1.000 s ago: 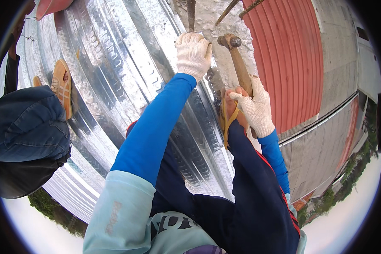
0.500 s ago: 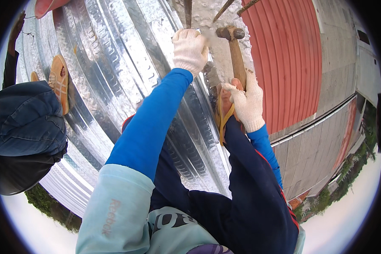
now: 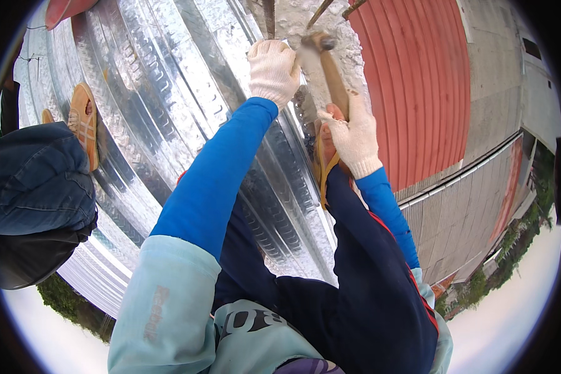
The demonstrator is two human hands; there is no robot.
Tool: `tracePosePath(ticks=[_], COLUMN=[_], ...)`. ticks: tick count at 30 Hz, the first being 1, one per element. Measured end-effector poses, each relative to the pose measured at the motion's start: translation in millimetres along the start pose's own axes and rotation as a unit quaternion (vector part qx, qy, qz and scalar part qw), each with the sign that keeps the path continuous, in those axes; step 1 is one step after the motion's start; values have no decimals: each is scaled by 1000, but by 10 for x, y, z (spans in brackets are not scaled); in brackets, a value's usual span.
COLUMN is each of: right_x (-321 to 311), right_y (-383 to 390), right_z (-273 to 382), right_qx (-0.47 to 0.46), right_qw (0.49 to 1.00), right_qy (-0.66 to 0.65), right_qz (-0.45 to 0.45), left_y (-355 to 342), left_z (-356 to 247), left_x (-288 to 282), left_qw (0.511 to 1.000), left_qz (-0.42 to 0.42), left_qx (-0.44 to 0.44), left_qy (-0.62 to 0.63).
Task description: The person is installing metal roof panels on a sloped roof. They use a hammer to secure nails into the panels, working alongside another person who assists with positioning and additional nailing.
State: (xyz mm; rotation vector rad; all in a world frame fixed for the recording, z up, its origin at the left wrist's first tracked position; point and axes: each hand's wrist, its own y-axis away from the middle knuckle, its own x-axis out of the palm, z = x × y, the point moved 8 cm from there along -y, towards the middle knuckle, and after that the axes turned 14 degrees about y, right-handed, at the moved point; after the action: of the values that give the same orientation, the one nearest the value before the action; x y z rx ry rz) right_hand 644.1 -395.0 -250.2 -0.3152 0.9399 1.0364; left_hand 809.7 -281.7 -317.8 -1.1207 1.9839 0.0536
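Observation:
My left hand, in a white knit glove, is closed in a fist where the ribbed metal decking meets a rough concrete edge. What its fingers hold, if anything, is hidden. In my gloved right hand is a hammer, gripped by its wooden handle, with bare fingertips poking from the torn glove. The hammer's head, slightly blurred, is just right of my left fist. My sandalled foot stands below the hammer, beside the right hand.
Rusty steel bars stick out of the concrete beyond my hands. A drop lies right of the edge, with a red corrugated roof and grey roofs below. On the left, another person in jeans and tan shoes is on the decking.
The hammer head has swung left and toward the left fist, with the right hand moving slightly left and up. The left hand stays closed in nearly the same place.

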Motion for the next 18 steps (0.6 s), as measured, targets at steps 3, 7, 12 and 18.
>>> tracePosePath(ticks=[3,7,12,18], right_x=[192,-84,146,-152], right_y=[0,14,-56,-67], right_z=[-179,86,-69,76], right_qx=[4,-41,-10,-21], right_qw=[998,998,998,999], right_qy=[50,-24,48,-30], right_qz=[45,-45,37,-10], left_y=[19,-21,-7,8], left_z=[11,83,31,106], left_x=[0,-34,6,-11], left_qw=[1000,1000,1000,1000], left_qz=[-7,-16,-12,-14], left_qx=[0,15,9,9], left_qy=[8,10,17,4])
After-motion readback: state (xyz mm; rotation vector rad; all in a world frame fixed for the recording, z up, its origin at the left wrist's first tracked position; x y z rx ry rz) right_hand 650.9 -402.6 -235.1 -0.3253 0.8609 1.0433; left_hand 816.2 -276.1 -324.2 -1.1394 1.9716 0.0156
